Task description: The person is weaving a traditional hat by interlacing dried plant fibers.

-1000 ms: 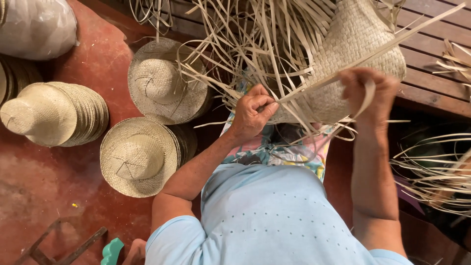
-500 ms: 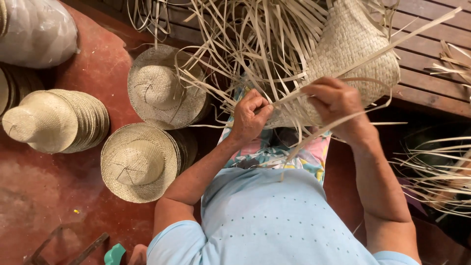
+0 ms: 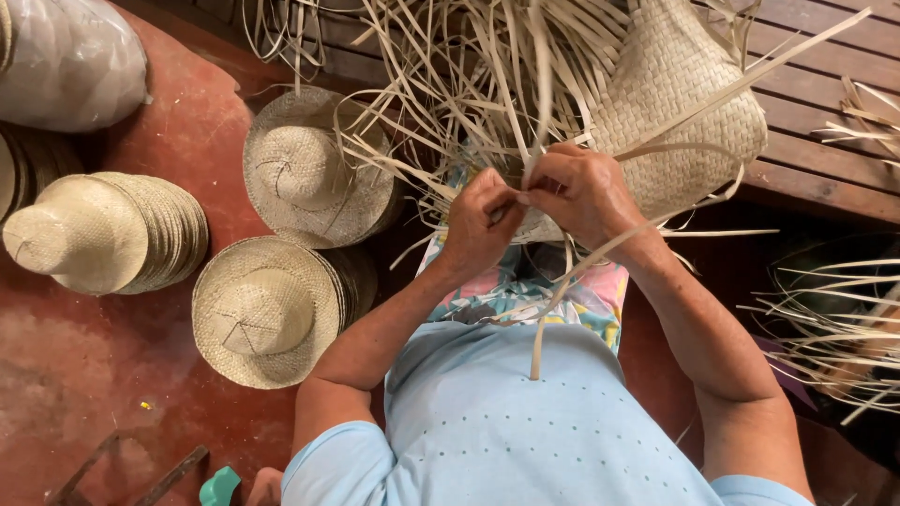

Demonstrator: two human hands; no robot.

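Observation:
A half-woven straw hat [image 3: 680, 103] rests against my lap, with many loose pale straw strips [image 3: 478, 84] fanning out from its edge. My left hand [image 3: 480, 223] pinches strips at the woven edge. My right hand [image 3: 583, 192] sits right beside it, fingers closed on a strip that it folds over; both hands touch at the fingertips. One long strip [image 3: 553, 300] hangs down over my light blue shirt.
Stacks of finished straw hats [image 3: 267, 309] [image 3: 314, 169] [image 3: 103, 230] lie on the red floor at left. A grey plastic-wrapped bundle [image 3: 70, 61] sits at top left. Wooden planks [image 3: 825, 141] run along the right, with more loose straw [image 3: 834, 328] below them.
My right hand has moved left from the hat's side and now meets my left hand at the woven edge. The long strip it pulled has been drawn in.

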